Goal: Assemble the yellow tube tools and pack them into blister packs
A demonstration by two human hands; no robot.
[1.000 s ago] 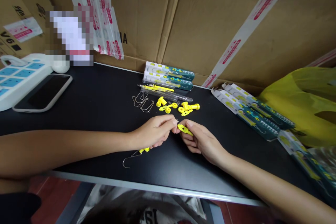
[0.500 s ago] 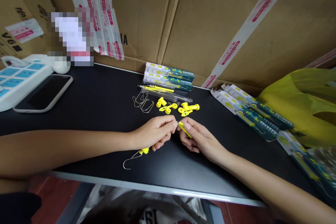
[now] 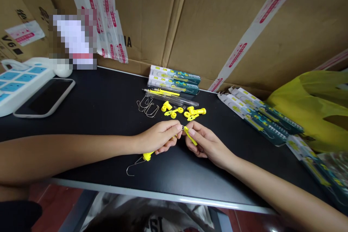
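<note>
My left hand (image 3: 160, 136) is closed around a yellow hook assembly (image 3: 147, 156); its yellow end and a bent wire hook (image 3: 130, 170) stick out below the palm. A small metal ring (image 3: 183, 127) shows at my left fingertips. Between thumb and fingers, my right hand (image 3: 202, 139) pinches a slim yellow piece (image 3: 190, 136), its upper end right beside the ring. Whether ring and piece are linked is too small to tell. Loose yellow parts (image 3: 197, 111) lie just beyond the hands, with wire hooks (image 3: 148, 107) to their left.
Clear tubes (image 3: 185, 100) and yellow rods (image 3: 165, 92) lie before two printed boxes (image 3: 174, 79). More boxes (image 3: 261, 119) and a yellow bag (image 3: 307, 105) are at right. At left are a phone (image 3: 45, 96) and power strip (image 3: 24, 79). Cardboard (image 3: 217, 18) stands behind the black table (image 3: 95, 116).
The yellow piece in my right hand has tilted a little and shows more of its length. The hook assembly in my left hand has shifted slightly left, with more of its yellow end showing.
</note>
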